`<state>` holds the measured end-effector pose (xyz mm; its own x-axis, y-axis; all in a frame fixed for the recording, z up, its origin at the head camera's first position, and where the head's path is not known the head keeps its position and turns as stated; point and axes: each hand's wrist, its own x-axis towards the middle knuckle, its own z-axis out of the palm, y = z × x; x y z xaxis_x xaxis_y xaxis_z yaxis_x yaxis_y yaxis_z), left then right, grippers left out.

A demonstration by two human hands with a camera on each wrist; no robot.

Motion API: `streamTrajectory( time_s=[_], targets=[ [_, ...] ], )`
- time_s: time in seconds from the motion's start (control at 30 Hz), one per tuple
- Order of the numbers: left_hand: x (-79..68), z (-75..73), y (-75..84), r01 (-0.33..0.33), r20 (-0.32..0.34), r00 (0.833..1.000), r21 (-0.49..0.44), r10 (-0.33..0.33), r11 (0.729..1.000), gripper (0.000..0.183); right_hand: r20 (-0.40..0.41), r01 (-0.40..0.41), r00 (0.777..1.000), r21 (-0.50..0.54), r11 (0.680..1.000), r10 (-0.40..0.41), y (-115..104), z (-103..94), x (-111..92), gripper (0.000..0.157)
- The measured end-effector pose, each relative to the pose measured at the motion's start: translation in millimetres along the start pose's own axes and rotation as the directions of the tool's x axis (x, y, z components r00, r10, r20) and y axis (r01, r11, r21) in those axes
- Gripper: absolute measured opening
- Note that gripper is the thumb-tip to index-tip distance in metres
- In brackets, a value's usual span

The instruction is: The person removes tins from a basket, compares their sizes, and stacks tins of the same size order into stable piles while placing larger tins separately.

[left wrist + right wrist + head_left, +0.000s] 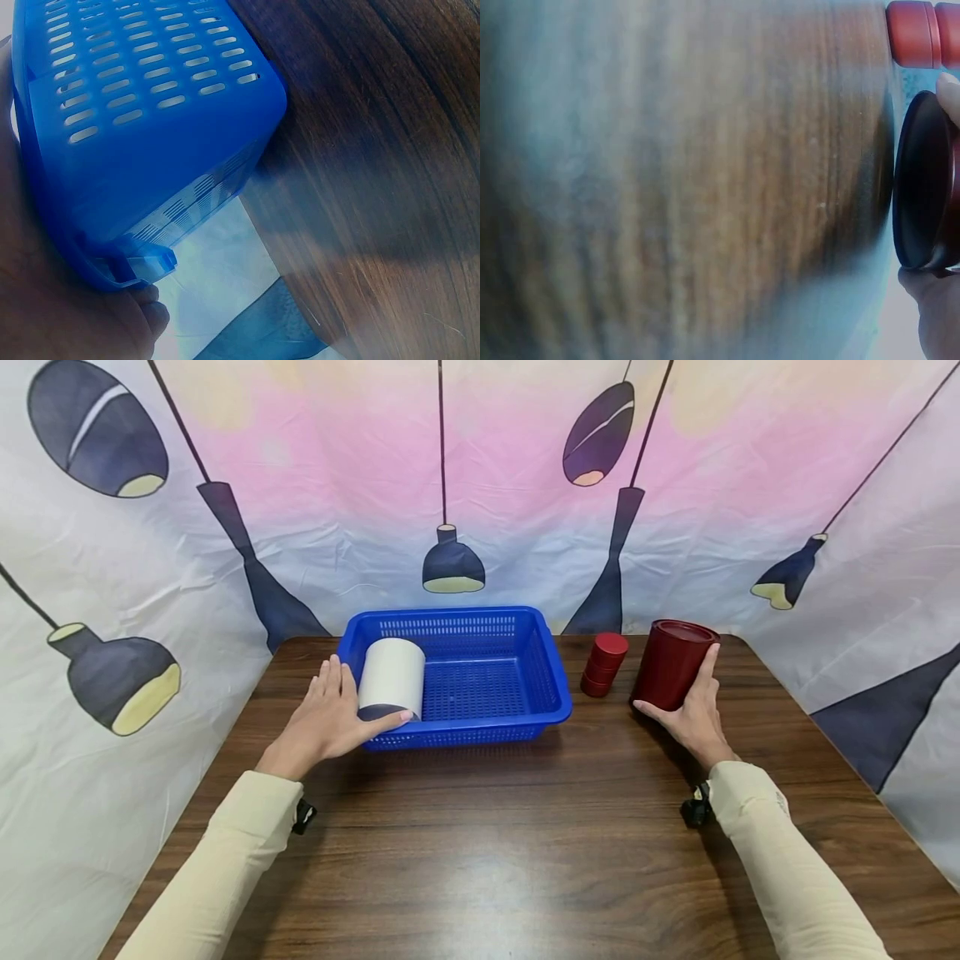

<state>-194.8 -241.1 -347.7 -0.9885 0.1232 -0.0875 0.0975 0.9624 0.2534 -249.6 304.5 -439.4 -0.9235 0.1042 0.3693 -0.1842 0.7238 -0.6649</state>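
Note:
My left hand (326, 718) rests on the left front corner of a blue plastic basket (487, 723), fingers straight, thumb stretched along the front rim. Inside the basket's left end, close to that hand, is a white cylinder with a grey band at its lower end (392, 672). The left wrist view shows the basket's slotted outer wall (165, 150) from below the rim. On the right, my right hand (697, 718) grips a dark red canister (667, 664), thumb and fingers on opposite sides. Its dark underside (922, 187) faces the right wrist camera.
A smaller red ribbed container (604, 662) stands between the basket and the canister. All this is near the back edge of a brown wooden table (480, 835). Behind the table hangs a fabric backdrop (495, 468) printed with lamps.

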Motion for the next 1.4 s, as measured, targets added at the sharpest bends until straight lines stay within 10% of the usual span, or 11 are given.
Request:
streamTrajectory(
  time_s=[1.4],
  targets=[
    [-0.3,-0.7,1.2,-0.001,0.0,1.0,0.004,0.001,1.0,0.136,-0.026,0.085,0.996,0.189,0.978,-0.081,11.4,-5.9,-4.4,0.155]
  ],
)
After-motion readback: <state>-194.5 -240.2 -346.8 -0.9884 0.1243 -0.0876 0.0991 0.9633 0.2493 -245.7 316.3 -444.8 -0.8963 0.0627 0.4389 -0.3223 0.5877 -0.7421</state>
